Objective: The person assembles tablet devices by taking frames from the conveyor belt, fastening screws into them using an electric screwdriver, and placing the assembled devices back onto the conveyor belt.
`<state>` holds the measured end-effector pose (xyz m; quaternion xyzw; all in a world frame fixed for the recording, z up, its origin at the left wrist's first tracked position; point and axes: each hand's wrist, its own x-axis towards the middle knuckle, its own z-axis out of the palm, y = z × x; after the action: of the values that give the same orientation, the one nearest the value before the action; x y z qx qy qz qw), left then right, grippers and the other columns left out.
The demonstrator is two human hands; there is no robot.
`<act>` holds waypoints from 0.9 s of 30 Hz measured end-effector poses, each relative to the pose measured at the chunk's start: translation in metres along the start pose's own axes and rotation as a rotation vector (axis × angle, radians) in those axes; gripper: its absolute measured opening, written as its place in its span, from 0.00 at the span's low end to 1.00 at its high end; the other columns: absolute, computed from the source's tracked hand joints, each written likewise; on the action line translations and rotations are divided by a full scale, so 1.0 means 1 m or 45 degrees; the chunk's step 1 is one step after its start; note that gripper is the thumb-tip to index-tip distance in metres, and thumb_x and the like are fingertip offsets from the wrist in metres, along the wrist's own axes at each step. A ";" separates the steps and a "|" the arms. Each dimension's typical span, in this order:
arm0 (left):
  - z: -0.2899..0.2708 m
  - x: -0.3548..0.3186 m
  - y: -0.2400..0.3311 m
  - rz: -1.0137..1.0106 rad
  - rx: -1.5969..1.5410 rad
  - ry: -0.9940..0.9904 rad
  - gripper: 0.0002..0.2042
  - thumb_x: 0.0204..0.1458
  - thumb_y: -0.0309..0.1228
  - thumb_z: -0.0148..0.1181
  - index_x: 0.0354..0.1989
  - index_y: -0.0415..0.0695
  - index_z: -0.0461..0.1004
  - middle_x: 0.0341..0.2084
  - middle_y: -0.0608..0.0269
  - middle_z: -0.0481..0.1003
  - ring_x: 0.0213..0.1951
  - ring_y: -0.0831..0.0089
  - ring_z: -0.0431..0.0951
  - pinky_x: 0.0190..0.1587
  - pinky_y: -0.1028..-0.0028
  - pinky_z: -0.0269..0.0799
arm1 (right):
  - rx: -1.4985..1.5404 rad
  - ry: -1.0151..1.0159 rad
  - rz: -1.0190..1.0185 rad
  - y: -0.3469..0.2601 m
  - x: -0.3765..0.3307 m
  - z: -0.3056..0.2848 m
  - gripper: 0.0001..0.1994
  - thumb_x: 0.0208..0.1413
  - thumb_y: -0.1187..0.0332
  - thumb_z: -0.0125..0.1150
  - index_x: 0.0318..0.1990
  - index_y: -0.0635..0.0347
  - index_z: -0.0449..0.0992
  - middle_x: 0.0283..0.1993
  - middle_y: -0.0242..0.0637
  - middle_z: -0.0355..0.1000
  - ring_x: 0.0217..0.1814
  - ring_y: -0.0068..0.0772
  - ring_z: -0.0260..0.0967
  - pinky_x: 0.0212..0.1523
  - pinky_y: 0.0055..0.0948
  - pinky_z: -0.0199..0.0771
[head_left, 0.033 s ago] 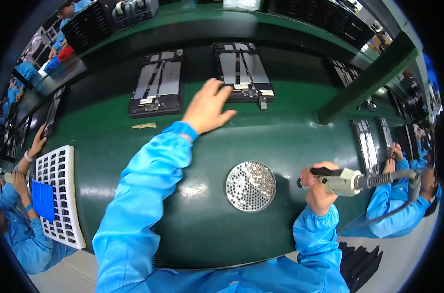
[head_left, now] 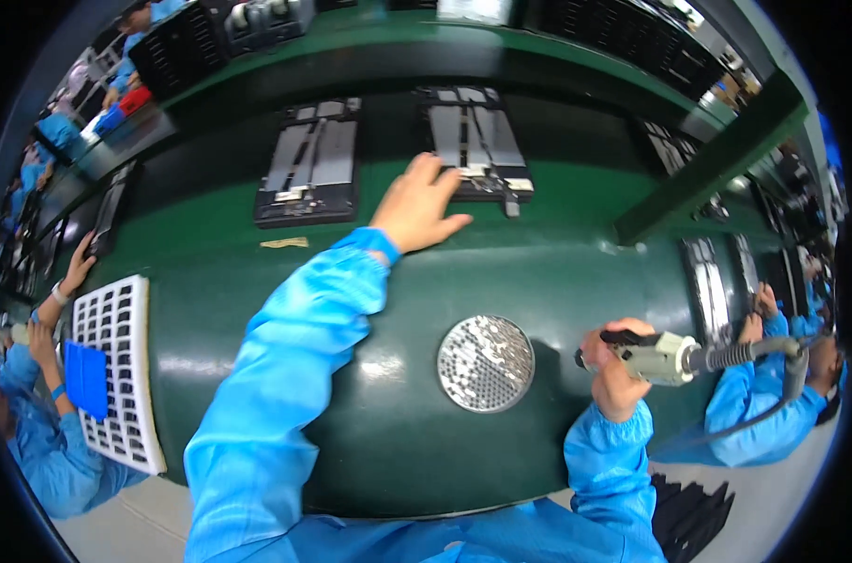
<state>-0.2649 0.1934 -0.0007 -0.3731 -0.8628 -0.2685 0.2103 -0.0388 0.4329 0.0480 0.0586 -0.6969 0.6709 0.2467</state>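
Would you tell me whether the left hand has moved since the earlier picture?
No: the left hand rests at the same near edge of the right-hand black tray.

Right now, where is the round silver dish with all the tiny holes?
In the head view, the round silver dish lies on the green table, just left of the right hand gripping the electric screwdriver.
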 end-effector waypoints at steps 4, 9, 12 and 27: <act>0.034 0.040 -0.009 0.050 0.274 -0.022 0.24 0.42 0.46 0.66 0.45 0.46 0.71 0.42 0.52 0.68 0.49 0.53 0.68 0.38 0.58 0.73 | -0.130 0.138 -0.010 0.009 -0.008 -0.021 0.17 0.47 0.72 0.63 0.44 0.64 0.66 0.26 0.38 0.67 0.26 0.28 0.66 0.27 0.27 0.67; 0.039 0.052 -0.009 0.236 0.604 0.057 0.22 0.45 0.40 0.63 0.49 0.48 0.69 0.42 0.49 0.70 0.47 0.45 0.72 0.28 0.63 0.78 | 0.032 -0.014 -0.078 0.008 -0.004 -0.025 0.16 0.49 0.76 0.58 0.45 0.65 0.64 0.24 0.35 0.64 0.23 0.27 0.61 0.31 0.29 0.68; 0.046 0.053 -0.014 0.086 0.718 0.116 0.19 0.46 0.32 0.58 0.48 0.44 0.69 0.41 0.47 0.71 0.47 0.44 0.72 0.30 0.62 0.78 | 0.046 -0.010 -0.041 0.005 -0.001 -0.017 0.15 0.48 0.74 0.56 0.45 0.64 0.66 0.23 0.35 0.64 0.23 0.27 0.61 0.33 0.32 0.67; -0.160 -0.186 0.154 -0.011 0.684 0.010 0.12 0.45 0.26 0.58 0.40 0.39 0.75 0.43 0.43 0.73 0.47 0.46 0.75 0.40 0.63 0.76 | 0.119 -0.019 -0.097 0.003 -0.012 -0.034 0.15 0.49 0.74 0.60 0.44 0.65 0.66 0.26 0.38 0.67 0.25 0.28 0.64 0.29 0.27 0.68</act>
<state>-0.0048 0.0847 0.0643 -0.2990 -0.9040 -0.0322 0.3040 -0.0212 0.4630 0.0393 0.1017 -0.6637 0.6924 0.2639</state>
